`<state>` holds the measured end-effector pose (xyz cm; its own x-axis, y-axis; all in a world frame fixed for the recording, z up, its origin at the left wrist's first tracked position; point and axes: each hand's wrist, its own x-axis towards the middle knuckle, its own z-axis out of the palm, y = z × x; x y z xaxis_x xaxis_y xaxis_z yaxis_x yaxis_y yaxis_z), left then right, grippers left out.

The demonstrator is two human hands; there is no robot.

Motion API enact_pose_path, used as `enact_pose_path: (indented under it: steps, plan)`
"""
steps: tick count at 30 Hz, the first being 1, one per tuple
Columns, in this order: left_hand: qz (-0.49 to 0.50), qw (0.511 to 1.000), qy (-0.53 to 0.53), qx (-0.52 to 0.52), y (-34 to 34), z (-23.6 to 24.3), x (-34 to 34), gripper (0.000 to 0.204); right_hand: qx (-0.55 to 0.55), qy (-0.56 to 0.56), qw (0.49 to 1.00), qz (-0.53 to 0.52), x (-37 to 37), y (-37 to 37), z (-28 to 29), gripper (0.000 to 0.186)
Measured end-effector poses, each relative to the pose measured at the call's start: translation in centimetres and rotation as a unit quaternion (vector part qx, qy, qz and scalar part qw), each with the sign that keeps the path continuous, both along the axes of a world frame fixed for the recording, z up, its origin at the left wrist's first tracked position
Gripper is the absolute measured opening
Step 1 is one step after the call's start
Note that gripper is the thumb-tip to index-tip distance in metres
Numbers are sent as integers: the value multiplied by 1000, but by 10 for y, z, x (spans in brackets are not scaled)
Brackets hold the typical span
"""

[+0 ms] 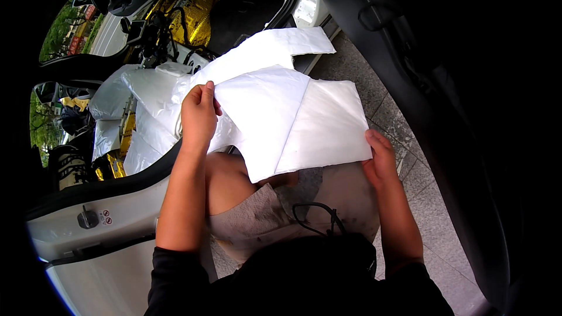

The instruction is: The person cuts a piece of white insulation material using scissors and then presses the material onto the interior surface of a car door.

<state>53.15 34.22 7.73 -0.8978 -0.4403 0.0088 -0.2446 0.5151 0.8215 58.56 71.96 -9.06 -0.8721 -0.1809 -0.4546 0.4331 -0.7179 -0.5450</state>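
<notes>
Black shirt (293, 272) below, white sheet (319, 126) above greyish shorts (351, 196).
Left hand (199, 114) pinches the sheet's upper-left corner; right hand (382, 159) grips its lower-right corner; translucent plastic (149, 90) lies near the car sill's (134, 203) inner edge.

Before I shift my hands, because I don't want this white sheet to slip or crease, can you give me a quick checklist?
1. Left hand pinching the white padded sheet: ok, thumb on top at its left edge.
2. Right hand on the sheet: ok, holding its right edge.
3. Sheet free of folds: cannot tell; the diagonal line may be a fold or an overlap.
4. Sheet separate from the white sheeting beyond: cannot tell; they overlap.
5. Car door clear of the sheet: ok, it stands open to the right.
</notes>
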Motion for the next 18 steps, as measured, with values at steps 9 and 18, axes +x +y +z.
enact_pose_path:
  steps: [9,18]
  plan:
    - [82,996,5,27,-85,-3,-1,41,-27,-14,1000,-9,-12,5,-10,23]
    - [80,995,-18,-50,-146,-13,-20,44,-1,-39,999,-1,-34,19,-25,33]
